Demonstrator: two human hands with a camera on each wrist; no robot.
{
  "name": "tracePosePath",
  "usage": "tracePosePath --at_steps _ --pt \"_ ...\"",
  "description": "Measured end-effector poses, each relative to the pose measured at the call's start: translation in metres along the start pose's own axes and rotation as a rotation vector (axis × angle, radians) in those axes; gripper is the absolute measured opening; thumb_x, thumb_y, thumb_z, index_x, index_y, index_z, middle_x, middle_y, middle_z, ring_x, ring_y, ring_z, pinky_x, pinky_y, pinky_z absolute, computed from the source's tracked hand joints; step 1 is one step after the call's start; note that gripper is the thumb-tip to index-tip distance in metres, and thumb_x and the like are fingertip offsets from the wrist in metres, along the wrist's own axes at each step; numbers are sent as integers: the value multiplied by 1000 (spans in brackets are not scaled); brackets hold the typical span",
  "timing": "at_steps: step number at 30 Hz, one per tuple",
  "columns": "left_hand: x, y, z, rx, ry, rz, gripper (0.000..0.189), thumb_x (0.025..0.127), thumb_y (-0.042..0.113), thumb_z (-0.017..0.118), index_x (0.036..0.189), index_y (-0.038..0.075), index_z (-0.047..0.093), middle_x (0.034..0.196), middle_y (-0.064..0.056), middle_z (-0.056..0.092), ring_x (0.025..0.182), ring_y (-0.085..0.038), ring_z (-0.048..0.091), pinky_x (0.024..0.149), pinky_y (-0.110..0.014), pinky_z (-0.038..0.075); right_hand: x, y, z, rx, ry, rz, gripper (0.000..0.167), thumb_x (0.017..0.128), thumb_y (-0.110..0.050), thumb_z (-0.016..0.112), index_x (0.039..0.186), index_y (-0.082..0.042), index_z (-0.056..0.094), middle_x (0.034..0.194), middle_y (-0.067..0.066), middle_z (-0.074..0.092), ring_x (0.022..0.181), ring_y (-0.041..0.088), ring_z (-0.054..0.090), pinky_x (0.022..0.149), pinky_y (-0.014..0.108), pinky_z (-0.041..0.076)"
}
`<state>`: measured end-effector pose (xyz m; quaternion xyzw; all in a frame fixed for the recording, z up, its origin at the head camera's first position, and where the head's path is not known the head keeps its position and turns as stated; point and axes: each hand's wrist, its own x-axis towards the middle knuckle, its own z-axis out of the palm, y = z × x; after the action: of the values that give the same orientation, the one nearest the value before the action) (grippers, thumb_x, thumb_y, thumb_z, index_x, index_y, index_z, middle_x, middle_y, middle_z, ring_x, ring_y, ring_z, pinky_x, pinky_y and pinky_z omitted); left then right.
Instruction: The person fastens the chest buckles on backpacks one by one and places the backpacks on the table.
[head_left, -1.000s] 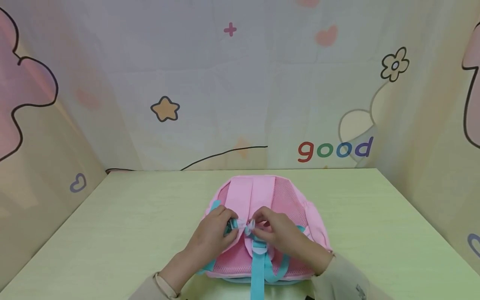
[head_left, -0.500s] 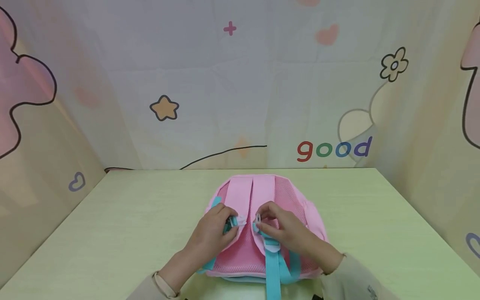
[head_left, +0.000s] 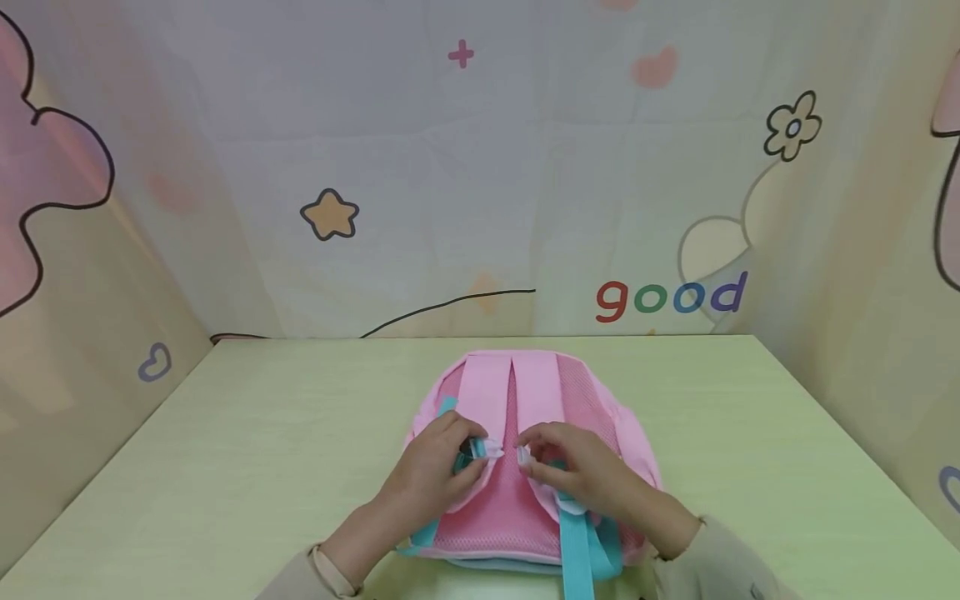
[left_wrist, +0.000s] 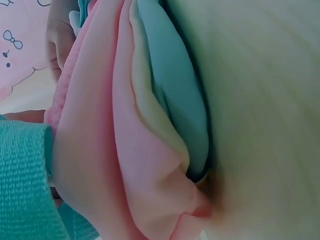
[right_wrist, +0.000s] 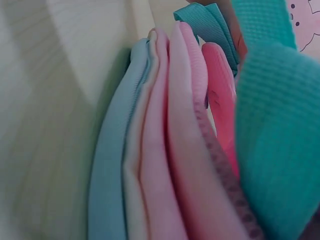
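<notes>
A pink backpack [head_left: 517, 525] lies on the table with its mesh back and two padded shoulder straps facing up. Above its middle, my left hand [head_left: 423, 471] pinches a whitish plastic buckle half [head_left: 492, 448] on teal webbing. My right hand [head_left: 588, 467] holds the other small whitish buckle half [head_left: 523, 455] between thumb and fingers. A narrow gap separates the two pieces. Below the right hand, a teal strap [head_left: 576, 550] hangs over the bag's near edge. In both wrist views, the bag's layered side [left_wrist: 95, 125] and teal webbing [right_wrist: 277, 135] hide most of the hands.
The pale green table [head_left: 247, 467] extends to both sides of the backpack. Printed cloth walls [head_left: 420, 167] enclose its back and sides.
My right hand has moved to the right with its buckle half and strap, so the two pieces are farther apart. The left hand has shifted slightly right, still holding its piece.
</notes>
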<state>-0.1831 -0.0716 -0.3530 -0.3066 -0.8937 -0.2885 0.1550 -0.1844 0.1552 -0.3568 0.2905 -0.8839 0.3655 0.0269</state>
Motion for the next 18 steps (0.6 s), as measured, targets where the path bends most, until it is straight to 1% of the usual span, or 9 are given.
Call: tracePosePath --at_steps 7,12,18 --pt "0 0 3 -10 -27 25 18 85 9 70 101 5 63 93 -2 59 79 -10 52 71 -21 49 -4 3 8 -50 42 29 25 91 -30 66 105 -10 63 87 -8 64 80 1 55 77 21 51" --pt "-1 -1 5 -6 -39 46 17 85 9 70 100 6 63 92 -2 59 78 -10 52 71 -20 49 -4 6 14 -55 54 1 18 90 -26 66 101 -12 63 87 -8 64 80 0 55 78 24 53" --pt "-1 -1 4 -1 -77 52 16 87 12 69 101 7 64 93 0 59 81 -9 51 73 -19 49 -4 8 19 -83 79 -45 14 89 -22 68 100 -13 65 88 -8 64 82 3 56 79 25 52"
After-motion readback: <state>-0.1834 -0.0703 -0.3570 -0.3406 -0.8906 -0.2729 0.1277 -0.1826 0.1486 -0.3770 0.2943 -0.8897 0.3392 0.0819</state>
